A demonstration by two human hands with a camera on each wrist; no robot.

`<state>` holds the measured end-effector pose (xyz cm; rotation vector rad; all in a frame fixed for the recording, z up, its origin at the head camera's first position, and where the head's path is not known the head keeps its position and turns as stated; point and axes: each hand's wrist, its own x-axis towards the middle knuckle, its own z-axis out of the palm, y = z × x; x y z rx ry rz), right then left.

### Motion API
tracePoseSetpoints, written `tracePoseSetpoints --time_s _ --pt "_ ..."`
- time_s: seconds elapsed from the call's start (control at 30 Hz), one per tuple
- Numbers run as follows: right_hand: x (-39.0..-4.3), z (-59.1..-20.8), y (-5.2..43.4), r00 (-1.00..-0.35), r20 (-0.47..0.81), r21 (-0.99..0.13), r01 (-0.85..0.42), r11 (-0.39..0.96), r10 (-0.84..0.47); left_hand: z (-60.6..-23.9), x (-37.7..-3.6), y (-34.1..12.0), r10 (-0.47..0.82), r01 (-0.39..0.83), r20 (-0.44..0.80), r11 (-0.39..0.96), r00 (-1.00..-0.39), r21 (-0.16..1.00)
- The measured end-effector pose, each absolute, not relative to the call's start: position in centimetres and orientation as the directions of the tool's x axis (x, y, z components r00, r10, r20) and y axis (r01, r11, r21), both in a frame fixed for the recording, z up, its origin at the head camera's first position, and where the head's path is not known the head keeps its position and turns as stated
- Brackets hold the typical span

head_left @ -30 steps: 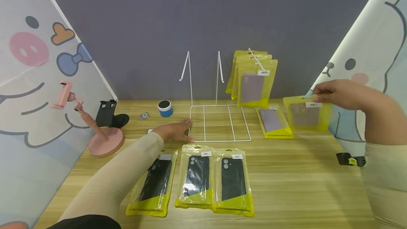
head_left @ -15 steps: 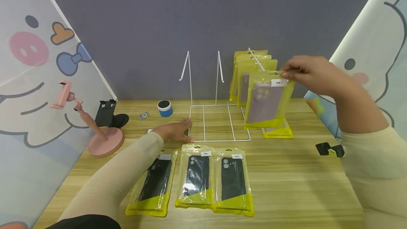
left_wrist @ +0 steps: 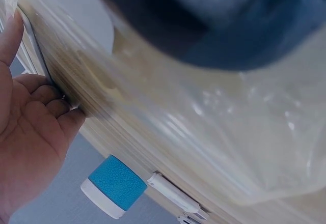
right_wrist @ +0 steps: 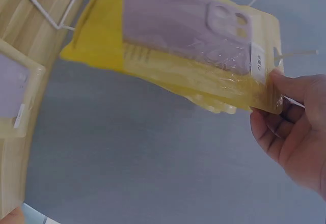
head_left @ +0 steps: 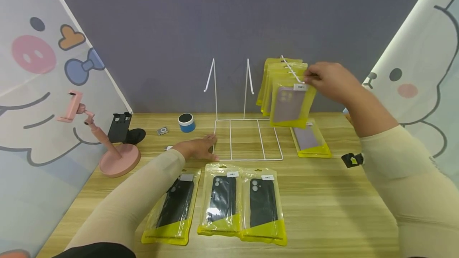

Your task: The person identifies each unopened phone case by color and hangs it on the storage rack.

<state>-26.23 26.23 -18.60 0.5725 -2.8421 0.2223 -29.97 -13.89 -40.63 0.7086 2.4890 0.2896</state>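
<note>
My right hand (head_left: 331, 81) pinches the top corner of a clear-and-yellow bag (head_left: 288, 102) holding a lilac phone case. In the right wrist view, a white prong (right_wrist: 300, 53) sticks out through the bag's hang hole. Behind it, several similar yellow bags (head_left: 269, 67) hang on the same right-hand prong of the white wire display rack (head_left: 247, 159). My left hand (head_left: 196, 148) rests at the left side of the rack's base, with thumb and fingers spread along the wire. Another bag with a lilac case (head_left: 311, 138) lies right of the rack.
Three bagged black phone cases (head_left: 263, 202) lie in front of the rack. At left stand a pink phone stand (head_left: 120, 158) and a black stand (head_left: 120, 126). A blue-and-white cylinder (head_left: 187, 123) and a small silver gadget (head_left: 162, 131) sit behind the left hand.
My right hand has carried the bagged lilac case from the right side, up and left to the rack's right prong, which now passes through its hole. The left hand has stayed put.
</note>
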Motion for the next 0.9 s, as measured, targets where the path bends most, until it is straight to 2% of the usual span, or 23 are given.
tracePoseSetpoints --time_s 0.13,0.23,0.37,0.47,0.57,0.73,0.9 --pt "-26.8 -18.8 26.0 -0.915 0.251 -0.092 -0.348 0.933 -0.317 -40.7 -29.9 -13.8 0.542 0.44 -0.432 0.84 -0.721 0.319" --pt "-26.7 -19.0 26.2 -0.928 0.255 -0.125 -0.31 0.942 -0.271 -40.7 -29.9 -13.7 0.548 0.448 -0.432 0.836 -0.716 0.318" --pt "-26.2 -19.7 27.1 -0.927 0.337 -0.269 -0.261 0.927 -0.163 -40.6 -29.8 -13.8 0.547 0.442 -0.431 0.836 -0.718 0.325" --pt "-26.1 -20.7 28.0 -0.9 0.433 -0.404 -0.246 0.881 -0.053 -40.5 -29.8 -13.9 0.537 0.43 -0.435 0.842 -0.723 0.324" --pt "-26.5 -22.2 29.3 -0.886 0.461 -0.501 -0.222 0.836 0.041 -40.5 -29.8 -14.0 0.53 0.414 -0.437 0.845 -0.726 0.337" --pt "-28.0 -26.5 31.6 -0.943 0.326 -0.532 -0.122 0.838 0.07 -40.5 -29.9 -14.1 0.525 0.396 -0.441 0.847 -0.728 0.355" --pt "-28.6 -32.4 33.5 -0.992 0.119 -0.456 -0.089 0.886 -0.038 -40.5 -29.9 -14.0 0.532 0.405 -0.446 0.844 -0.72 0.353"
